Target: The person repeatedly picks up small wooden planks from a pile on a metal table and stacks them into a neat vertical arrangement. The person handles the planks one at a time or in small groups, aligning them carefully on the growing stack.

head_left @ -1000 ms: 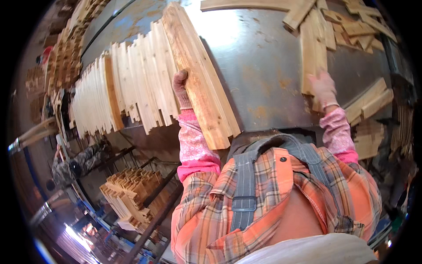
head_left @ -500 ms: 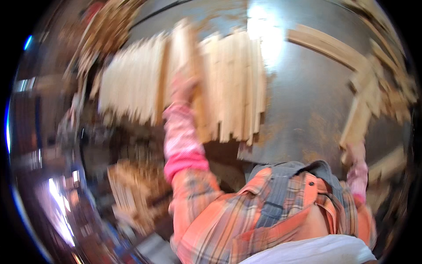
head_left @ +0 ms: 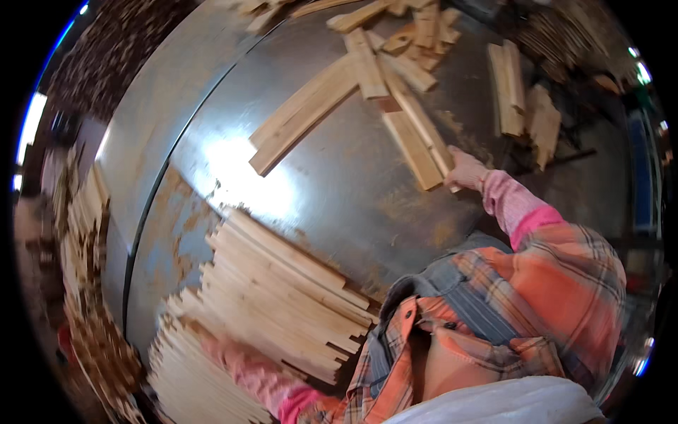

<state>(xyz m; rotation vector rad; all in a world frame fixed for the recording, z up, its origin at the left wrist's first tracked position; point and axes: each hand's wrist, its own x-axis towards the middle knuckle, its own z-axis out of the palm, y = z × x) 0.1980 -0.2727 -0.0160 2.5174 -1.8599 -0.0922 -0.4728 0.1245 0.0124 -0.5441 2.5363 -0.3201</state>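
Note:
A wide row of pale wooden strips (head_left: 282,283) lies side by side at the near left of the metal table. My left hand (head_left: 215,346) is down among these strips at their left part, its fingers blurred and hard to make out. To the right, my right hand (head_left: 467,171) is closed round the near end of a narrow wooden strip (head_left: 417,113). A shorter, wider board (head_left: 412,152) lies alongside that strip. At their far ends, a long plank pair (head_left: 304,113) and a short board (head_left: 366,63) cross over one another.
The metal table (head_left: 339,191) carries patches of sawdust, and a dark seam (head_left: 169,152) crosses its left side. Loose offcuts (head_left: 424,32) are heaped at the far side. More boards (head_left: 507,88) lie at the right. Stacked wood (head_left: 99,304) stands along the left edge.
The view has swung to the right, so the strip row now sits lower left. My left hand no longer holds up a strip above the row. My right hand stays at the strip's end.

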